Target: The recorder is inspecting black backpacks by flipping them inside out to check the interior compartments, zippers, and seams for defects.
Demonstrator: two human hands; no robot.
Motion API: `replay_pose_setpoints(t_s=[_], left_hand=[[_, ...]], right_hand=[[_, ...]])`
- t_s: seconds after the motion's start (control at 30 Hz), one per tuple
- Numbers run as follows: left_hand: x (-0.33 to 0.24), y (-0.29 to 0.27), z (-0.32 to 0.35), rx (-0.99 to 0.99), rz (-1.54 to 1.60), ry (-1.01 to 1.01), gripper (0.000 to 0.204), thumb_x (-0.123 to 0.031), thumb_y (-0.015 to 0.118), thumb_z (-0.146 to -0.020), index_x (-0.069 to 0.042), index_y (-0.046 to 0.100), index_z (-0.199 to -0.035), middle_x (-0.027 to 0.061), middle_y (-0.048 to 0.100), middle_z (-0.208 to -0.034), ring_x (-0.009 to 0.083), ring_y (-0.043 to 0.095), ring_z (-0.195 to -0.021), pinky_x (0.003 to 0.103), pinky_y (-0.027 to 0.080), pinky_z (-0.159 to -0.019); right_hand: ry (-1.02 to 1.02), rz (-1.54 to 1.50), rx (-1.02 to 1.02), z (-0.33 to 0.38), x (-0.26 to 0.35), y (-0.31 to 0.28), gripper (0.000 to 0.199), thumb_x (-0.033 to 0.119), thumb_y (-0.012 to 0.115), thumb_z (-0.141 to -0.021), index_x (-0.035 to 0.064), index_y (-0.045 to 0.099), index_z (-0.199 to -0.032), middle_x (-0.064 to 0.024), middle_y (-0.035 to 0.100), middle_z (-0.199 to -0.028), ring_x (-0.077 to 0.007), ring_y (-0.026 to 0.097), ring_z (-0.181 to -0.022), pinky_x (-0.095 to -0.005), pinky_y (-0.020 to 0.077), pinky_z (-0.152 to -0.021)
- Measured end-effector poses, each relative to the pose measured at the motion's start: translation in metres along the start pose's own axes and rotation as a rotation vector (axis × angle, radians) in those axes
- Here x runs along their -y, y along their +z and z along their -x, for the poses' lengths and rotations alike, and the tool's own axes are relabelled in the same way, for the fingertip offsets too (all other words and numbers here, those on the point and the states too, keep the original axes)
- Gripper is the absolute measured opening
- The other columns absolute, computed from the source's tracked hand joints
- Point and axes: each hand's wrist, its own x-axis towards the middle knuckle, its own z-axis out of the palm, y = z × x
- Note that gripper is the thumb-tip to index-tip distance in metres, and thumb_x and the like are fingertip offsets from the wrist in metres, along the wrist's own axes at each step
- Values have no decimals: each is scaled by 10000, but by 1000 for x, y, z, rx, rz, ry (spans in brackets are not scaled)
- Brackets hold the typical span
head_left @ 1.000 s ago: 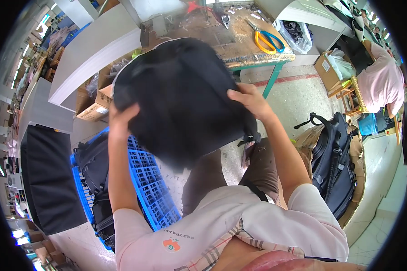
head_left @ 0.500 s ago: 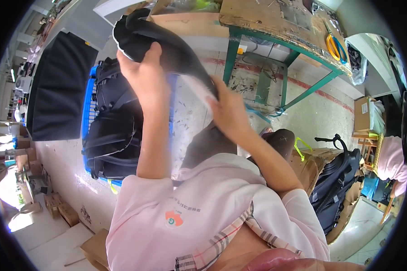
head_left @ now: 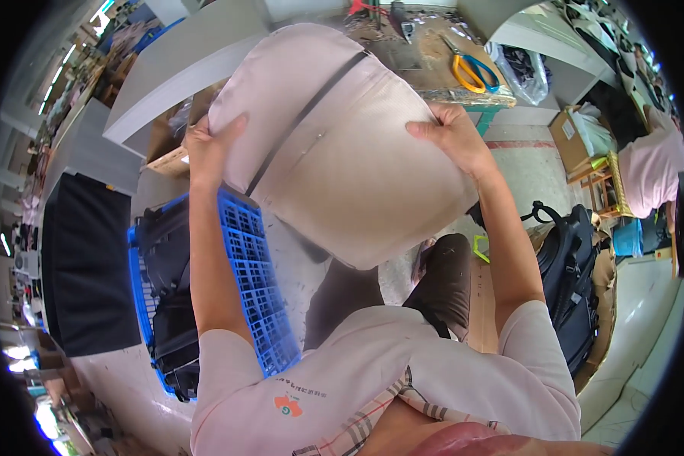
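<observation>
A wide, pale beige fabric panel (head_left: 357,175) with rounded corners is spread out in front of me, held up by both hands. Across its left part runs a narrow dark strip (head_left: 305,121). My left hand (head_left: 213,148) pinches the left edge, thumb on the near face. On the opposite edge, my right hand (head_left: 452,137) grips in the same way, its thumb lying over the fabric. The panel's far face and most fingers behind it are hidden. Its lower corner hangs above my knees.
Beyond the panel stands a worn workbench (head_left: 471,97) with orange-and-blue-handled scissors (head_left: 475,74). A blue plastic crate (head_left: 260,285) with black bags (head_left: 171,277) is at my left. On the right, another black bag (head_left: 566,277) sits in cardboard, near a person in pink (head_left: 652,171).
The piece was bunched up with its black side showing; now it is opened out, pale side toward me. My hands have moved farther apart, and the view has shifted.
</observation>
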Motion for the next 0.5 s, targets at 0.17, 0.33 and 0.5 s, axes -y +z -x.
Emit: replay_pose_setpoints(t_s=[0.17,0.33,0.5], left_hand=[[-5,22,-32,24,14,-32,345,-130,706,-644,35,589,-924,66,611,-796,103,555,-660,224,451,-619],[-11,41,-48,97,-43,-17,363,-135,700,-650,35,581,-947,57,607,-805,109,555,-668,231,453,-622],[-8,56,-54,128,5,-36,354,-126,697,-646,33,583,-941,54,604,-801,108,553,-667,234,453,-623]], right_hand=[[-9,248,-133,-20,-6,-21,187,142,644,-711,-33,610,-766,-18,569,-625,-66,500,-559,-237,422,-525],[39,136,-135,-24,-15,-38,202,198,663,-716,9,615,-767,15,562,-630,-37,489,-530,-202,405,-475],[59,152,-155,-30,-18,-51,211,205,675,-704,10,610,-752,12,563,-623,-44,497,-521,-202,410,-473]])
